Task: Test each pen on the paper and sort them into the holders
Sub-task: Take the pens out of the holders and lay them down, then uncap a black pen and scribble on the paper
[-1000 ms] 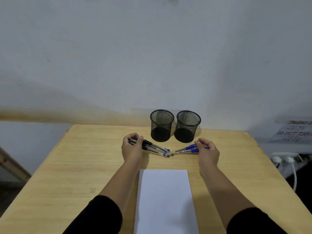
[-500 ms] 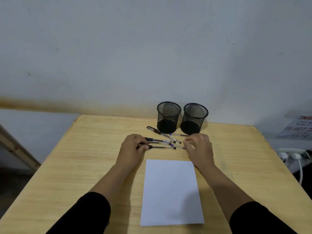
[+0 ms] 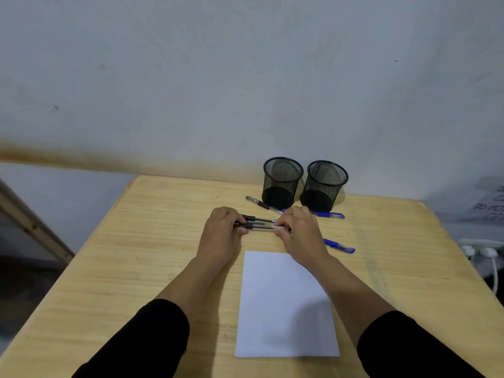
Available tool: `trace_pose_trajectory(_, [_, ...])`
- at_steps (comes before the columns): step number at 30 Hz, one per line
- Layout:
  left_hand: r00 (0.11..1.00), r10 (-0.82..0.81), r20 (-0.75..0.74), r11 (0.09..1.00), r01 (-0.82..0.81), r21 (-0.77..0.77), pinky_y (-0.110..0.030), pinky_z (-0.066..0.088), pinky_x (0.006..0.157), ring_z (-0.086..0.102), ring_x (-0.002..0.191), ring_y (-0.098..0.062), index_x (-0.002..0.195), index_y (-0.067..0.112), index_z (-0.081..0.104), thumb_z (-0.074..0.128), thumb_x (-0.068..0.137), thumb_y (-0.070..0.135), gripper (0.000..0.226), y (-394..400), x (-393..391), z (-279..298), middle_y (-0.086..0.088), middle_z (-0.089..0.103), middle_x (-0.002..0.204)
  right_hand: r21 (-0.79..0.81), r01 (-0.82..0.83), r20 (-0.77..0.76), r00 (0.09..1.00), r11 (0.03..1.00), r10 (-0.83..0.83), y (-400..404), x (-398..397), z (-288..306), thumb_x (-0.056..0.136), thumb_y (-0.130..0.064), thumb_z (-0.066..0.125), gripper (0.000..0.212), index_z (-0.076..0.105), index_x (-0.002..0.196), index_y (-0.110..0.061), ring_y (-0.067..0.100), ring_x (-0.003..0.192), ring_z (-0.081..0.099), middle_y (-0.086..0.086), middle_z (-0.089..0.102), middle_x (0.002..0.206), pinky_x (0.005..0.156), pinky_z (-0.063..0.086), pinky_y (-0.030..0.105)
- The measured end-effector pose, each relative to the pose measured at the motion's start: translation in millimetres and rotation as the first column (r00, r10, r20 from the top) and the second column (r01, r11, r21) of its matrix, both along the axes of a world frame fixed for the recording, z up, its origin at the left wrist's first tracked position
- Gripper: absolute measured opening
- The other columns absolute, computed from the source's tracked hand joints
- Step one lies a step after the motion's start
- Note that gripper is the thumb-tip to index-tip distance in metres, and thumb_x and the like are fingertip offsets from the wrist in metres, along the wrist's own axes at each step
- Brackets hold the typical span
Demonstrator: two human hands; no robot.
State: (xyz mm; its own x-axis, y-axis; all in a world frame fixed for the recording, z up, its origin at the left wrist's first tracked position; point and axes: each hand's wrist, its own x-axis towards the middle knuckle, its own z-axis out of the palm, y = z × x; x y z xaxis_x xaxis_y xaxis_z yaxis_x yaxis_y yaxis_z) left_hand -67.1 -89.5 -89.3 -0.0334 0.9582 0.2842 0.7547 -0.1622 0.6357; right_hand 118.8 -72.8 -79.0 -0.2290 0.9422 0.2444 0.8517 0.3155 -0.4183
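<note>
A pale wooden table (image 3: 152, 241) carries everything. A white paper (image 3: 286, 304) lies near its front edge. Two black mesh holders (image 3: 282, 184) (image 3: 324, 186) stand side by side by the back edge. Black pens (image 3: 259, 223) lie mid-table; one (image 3: 261, 204) lies beside the left holder. Two blue pens (image 3: 327, 214) (image 3: 339, 246) lie toward the right edge.

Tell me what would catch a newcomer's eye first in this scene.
Both hands, left and right, meet mid-table, pinching black pens between them. Behind stand two mesh holders, side by side. A white paper lies nearer the person, with blue pens loose to the right.
</note>
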Motion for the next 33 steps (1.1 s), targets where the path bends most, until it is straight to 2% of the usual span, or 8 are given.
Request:
trace_pose_trajectory(4, [0.995,-0.003,0.102,1.0,0.001,0.027,-0.017,0.035,0.068,0.053,0.085,-0.013,0.09,0.017,0.062,0.061,0.083,0.013,0.008,-5.6,-3.2,17.1,0.003,0.063,0.09,-0.164,-0.002,-0.431,0.9,0.986,-0.07,-1.8,-2.0,22.3,0.082,-0.025,0.068,0.003,0.068,0.085,-0.023,0.015,0.086,0.057,-0.006,0.06,0.088,0.076,0.05,0.035])
trace_pose_trajectory(7, [0.964,-0.004,0.267,1.0,0.002,0.01,-0.006,0.038,0.065,0.057,0.078,-0.008,0.085,0.02,0.059,0.062,0.083,0.012,0.01,-12.5,-0.6,33.5,0.007,0.063,0.081,-0.317,-0.071,-0.783,0.582,0.946,-0.218,-12.4,-3.0,45.8,0.082,-0.017,0.07,0.001,0.069,0.081,-0.018,0.012,0.061,0.052,0.0,0.059,0.068,0.058,0.046,0.025])
trace_pose_trajectory(9, [0.944,-0.008,0.33,1.0,0.003,0.015,-0.004,0.04,0.066,0.058,0.076,-0.003,0.084,0.019,0.059,0.067,0.08,0.012,0.011,-19.0,5.3,42.5,0.008,0.062,0.078,-0.362,-0.143,-0.874,0.396,0.921,-0.282,-22.8,-7.5,54.9,0.085,-0.012,0.066,0.005,0.066,0.08,-0.013,0.01,0.055,0.046,0.002,0.054,0.062,0.052,0.04,0.019])
trace_pose_trajectory(13, [0.95,-0.136,0.281,0.987,0.106,0.118,-0.012,0.045,0.072,0.061,0.078,-0.008,0.09,0.014,0.064,0.067,0.079,0.008,0.013,-34.5,19.0,53.7,0.006,0.065,0.084,-0.32,-0.249,-0.888,0.414,0.914,-0.198,-46.5,-22.5,58.4,0.09,-0.009,0.058,0.012,0.059,0.078,-0.01,0.007,0.046,0.045,0.005,0.053,0.06,0.046,0.035,0.019])
trace_pose_trajectory(18, [0.919,-0.158,0.36,0.987,0.136,0.087,-0.004,0.043,0.071,0.059,0.074,0.012,0.089,0.013,0.068,0.067,0.08,0.006,0.012,-55.0,16.6,60.0,0.008,0.068,0.083,-0.285,-0.271,-0.896,0.417,0.92,-0.155,-68.4,-25.0,65.1,0.092,-0.008,0.056,0.016,0.055,0.076,-0.009,0.006,0.045,0.044,0.003,0.053,0.059,0.046,0.034,0.017])
trace_pose_trajectory(22, [0.88,0.127,0.458,0.991,-0.134,-0.017,-0.021,0.045,0.08,0.066,0.089,-0.014,0.089,0.011,0.068,0.066,0.079,0.005,0.012,-64.5,-21.1,49.0,-0.008,0.072,0.096,-0.258,-0.142,-0.93,0.303,0.956,-0.206,-77.7,-6.9,68.3,0.091,-0.006,0.055,0.023,0.052,0.069,-0.012,0.005,0.042,0.042,-0.002,0.052,0.05,0.045,0.032,0.017])
trace_pose_trajectory(24, [0.89,0.264,0.372,0.965,-0.248,-0.09,-0.023,0.041,0.082,0.065,0.094,-0.02,0.092,0.01,0.069,0.066,0.081,0.008,0.011,-73.9,-54.4,41.8,-0.009,0.072,0.099,-0.267,-0.068,-0.93,0.28,0.961,-0.238,-77.2,17.2,72.6,0.09,-0.009,0.057,0.024,0.052,0.067,-0.013,0.007,0.042,0.041,-0.002,0.052,0.05,0.046,0.032,0.019])
trace_pose_trajectory(33, [0.977,0.12,0.175,0.984,-0.094,-0.15,0.0,0.034,0.062,0.059,0.082,-0.011,0.091,0.014,0.069,0.061,0.083,0.009,0.013,-78.4,-29.2,15.6,-0.001,0.072,0.088,-0.383,-0.167,-0.884,0.351,0.908,-0.308,-90.4,3.4,51.7,0.092,-0.013,0.056,0.014,0.064,0.083,-0.007,0.01,0.05,0.051,0.008,0.059,0.064,0.045,0.041,0.016])
